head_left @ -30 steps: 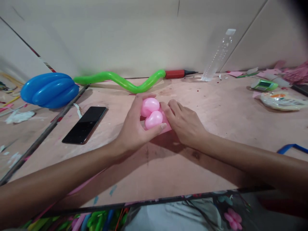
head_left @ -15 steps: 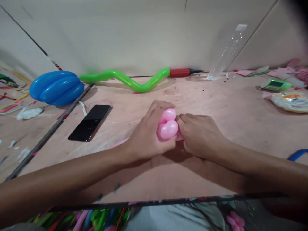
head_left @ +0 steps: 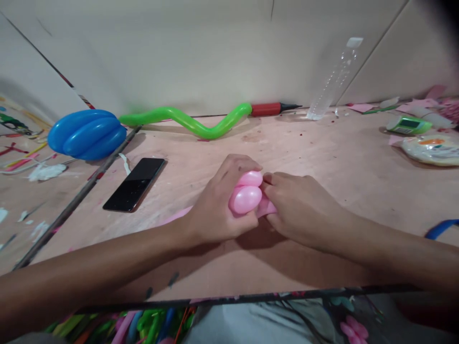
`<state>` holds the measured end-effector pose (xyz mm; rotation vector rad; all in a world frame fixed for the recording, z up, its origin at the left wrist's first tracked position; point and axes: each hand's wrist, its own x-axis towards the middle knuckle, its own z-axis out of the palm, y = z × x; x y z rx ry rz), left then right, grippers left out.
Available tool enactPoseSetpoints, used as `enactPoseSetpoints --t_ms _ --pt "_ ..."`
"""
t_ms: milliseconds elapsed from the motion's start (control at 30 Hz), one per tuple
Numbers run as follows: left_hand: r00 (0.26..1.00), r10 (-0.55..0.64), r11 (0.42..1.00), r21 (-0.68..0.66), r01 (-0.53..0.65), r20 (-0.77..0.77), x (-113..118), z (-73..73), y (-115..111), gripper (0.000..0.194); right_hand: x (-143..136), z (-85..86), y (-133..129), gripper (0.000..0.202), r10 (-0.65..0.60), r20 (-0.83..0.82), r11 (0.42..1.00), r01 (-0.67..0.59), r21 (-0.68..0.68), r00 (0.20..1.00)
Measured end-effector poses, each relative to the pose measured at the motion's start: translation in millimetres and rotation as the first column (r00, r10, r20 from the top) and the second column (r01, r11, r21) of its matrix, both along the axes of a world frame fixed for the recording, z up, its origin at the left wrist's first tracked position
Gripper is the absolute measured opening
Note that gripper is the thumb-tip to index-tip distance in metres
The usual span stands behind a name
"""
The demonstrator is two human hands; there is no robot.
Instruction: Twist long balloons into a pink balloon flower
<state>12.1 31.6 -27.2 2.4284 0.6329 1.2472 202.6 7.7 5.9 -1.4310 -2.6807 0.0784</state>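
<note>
A pink modelling balloon (head_left: 245,199), twisted into short round bubbles, sits between my two hands above the table. My left hand (head_left: 224,203) is wrapped round the bubbles, thumb below and fingers over the top. On the other side, my right hand (head_left: 299,198) has its fingers closed on a narrower part of the same balloon. A further pink length shows behind my left wrist, partly hidden by the arm. What exactly the right fingertips pinch is covered by the hand.
Along the wall lie a blue bundled balloon (head_left: 88,134), a wavy green balloon (head_left: 193,125) and a red hand pump (head_left: 266,109). A clear bottle (head_left: 332,81) leans there. A phone (head_left: 135,185) lies left of my hands; a plastic packet (head_left: 432,149) is far right.
My right hand has drawn slightly away from my left, so more pink balloon shows between them. The bubbles sit a little lower and further left. The view has shifted slightly.
</note>
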Motion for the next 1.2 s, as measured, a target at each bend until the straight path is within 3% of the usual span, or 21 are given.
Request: enactPoseSetpoints --t_ms 100,167,300,500,533,567,600,733,800,900,967,1033,1067,1133,1200 --pt "0.999 -0.040 0.998 0.042 0.040 0.001 -2 1.0 -1 0.052 2 11.8 7 0.015 -0.012 -0.120 0.970 -0.017 -0.243 0.993" --pt "0.998 -0.063 0.997 0.054 0.064 -0.014 -4 1.3 -3 0.059 4 20.4 13 0.013 -0.031 -0.172 0.904 -0.046 -0.426 0.985" --pt "0.996 -0.075 0.996 0.038 0.077 -0.053 -7 1.0 -9 0.067 8 27.2 27 0.011 -0.020 -0.327 0.700 -0.220 -0.680 0.945" --pt "0.993 -0.042 0.996 0.074 0.051 -0.111 -7 1.9 -16 0.062 10 8.2 47 0.018 -0.134 -0.414 0.294 -0.363 -0.884 0.900" --pt "0.992 -0.030 0.996 0.085 0.040 -0.122 -7 2.2 -16 0.060 10 4.9 50 0.019 -0.144 -0.416 0.258 -0.372 -0.892 0.898" --pt "0.991 -0.016 0.995 0.093 0.029 -0.134 -7 2.4 -15 0.059 10 2.2 52 0.019 -0.141 -0.427 0.254 -0.385 -0.887 0.893" --pt "0.990 0.000 0.995 0.098 0.014 -0.144 -7 2.5 -14 0.058 11 0.2 54 0.018 -0.127 -0.451 0.288 -0.402 -0.869 0.883" --pt "0.987 0.041 0.995 0.093 -0.027 -0.156 -5 1.5 -7 0.058 16 -1.6 55 0.019 -0.044 -0.535 0.597 -0.407 -0.691 0.844" --pt "0.984 0.053 0.995 0.093 -0.037 -0.173 -3 0.4 -3 0.062 19 -0.6 51 0.019 -0.052 -0.518 0.710 -0.333 -0.621 0.854" --pt "0.972 0.070 0.994 0.100 -0.049 -0.225 -1 -1.1 1 0.064 21 2.8 43 0.013 -0.057 -0.463 0.819 -0.224 -0.529 0.885" --pt "0.967 0.074 0.992 0.121 -0.046 -0.242 -1 -1.7 0 0.064 21 6.2 40 0.009 -0.052 -0.421 0.849 -0.182 -0.497 0.906" --pt "0.966 0.080 0.988 0.149 -0.044 -0.246 -1 -2.2 -4 0.061 20 9.3 41 0.008 -0.069 -0.410 0.818 -0.184 -0.545 0.909" --pt "0.966 0.081 0.984 0.171 -0.039 -0.247 -1 -2.5 -6 0.058 20 10.2 43 0.008 -0.077 -0.424 0.775 -0.213 -0.595 0.902" --pt "0.964 0.071 0.969 0.245 -0.007 -0.255 -1 -3.2 -10 0.054 21 9.8 49 0.005 -0.082 -0.454 0.610 -0.316 -0.727 0.887" --pt "0.960 0.042 0.932 0.357 0.062 -0.278 -2 -3.3 -14 0.052 23 6.2 57 0.013 -0.100 -0.451 0.380 -0.385 -0.841 0.887"
